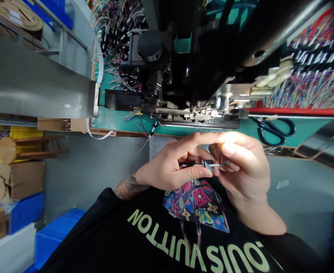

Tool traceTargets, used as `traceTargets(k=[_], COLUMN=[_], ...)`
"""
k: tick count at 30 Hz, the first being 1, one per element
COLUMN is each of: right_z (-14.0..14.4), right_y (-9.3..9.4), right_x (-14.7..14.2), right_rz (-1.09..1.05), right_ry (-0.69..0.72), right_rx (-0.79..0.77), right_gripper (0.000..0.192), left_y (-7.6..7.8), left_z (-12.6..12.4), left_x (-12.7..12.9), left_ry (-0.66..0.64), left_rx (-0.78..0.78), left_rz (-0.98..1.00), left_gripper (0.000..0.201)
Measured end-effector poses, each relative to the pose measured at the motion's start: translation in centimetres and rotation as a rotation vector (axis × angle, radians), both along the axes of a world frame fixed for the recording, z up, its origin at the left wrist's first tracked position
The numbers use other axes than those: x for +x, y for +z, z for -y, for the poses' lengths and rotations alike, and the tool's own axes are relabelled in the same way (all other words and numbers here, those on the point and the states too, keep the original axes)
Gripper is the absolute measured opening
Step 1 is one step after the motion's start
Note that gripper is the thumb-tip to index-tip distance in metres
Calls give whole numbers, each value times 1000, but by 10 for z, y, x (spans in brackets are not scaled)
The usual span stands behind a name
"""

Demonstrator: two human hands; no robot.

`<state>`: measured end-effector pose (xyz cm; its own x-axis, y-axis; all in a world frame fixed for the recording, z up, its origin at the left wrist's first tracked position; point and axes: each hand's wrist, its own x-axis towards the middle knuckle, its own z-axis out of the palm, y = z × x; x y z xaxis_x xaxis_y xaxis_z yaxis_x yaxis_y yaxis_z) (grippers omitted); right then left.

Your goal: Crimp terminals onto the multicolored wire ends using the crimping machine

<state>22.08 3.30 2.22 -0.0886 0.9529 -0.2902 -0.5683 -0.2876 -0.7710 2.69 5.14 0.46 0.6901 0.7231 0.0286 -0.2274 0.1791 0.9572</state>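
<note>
In front of my chest, my left hand (pixel 178 163) is closed on a short black-and-white cable piece (pixel 209 165), its thumb and fingers pinching from either side. Thin coloured wires (pixel 224 161) fan out of the cable's right end. My right hand (pixel 246 167) is closed on those wires, its thumb and index finger pressed together at their tips. Just beyond both hands stands a dark bench machine (pixel 189 110) with a metal track along its front. Another short cable (pixel 153 129) with splayed wires lies at the bench edge, left of the machine.
Black-handled scissors (pixel 276 131) lie on the green bench mat (pixel 300 132) at right. Piles of wired cables (pixel 118 26) sit behind left, with more in a red-edged tray (pixel 297 110) at right. A grey metal arm (pixel 42 83) juts in at left, above a wooden stool (pixel 8 149).
</note>
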Motion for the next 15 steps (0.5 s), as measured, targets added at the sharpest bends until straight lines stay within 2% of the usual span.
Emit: traceTargets(k=[15], right_z=[-2], right_y=[-4], right_x=[1], right_rz=[20], right_ry=[-2], right_rx=[17], right_gripper=[25], left_y=[4], left_z=[-3], left_x=[2], left_ry=[19], left_rx=[-15], left_rz=[9], left_gripper=[65])
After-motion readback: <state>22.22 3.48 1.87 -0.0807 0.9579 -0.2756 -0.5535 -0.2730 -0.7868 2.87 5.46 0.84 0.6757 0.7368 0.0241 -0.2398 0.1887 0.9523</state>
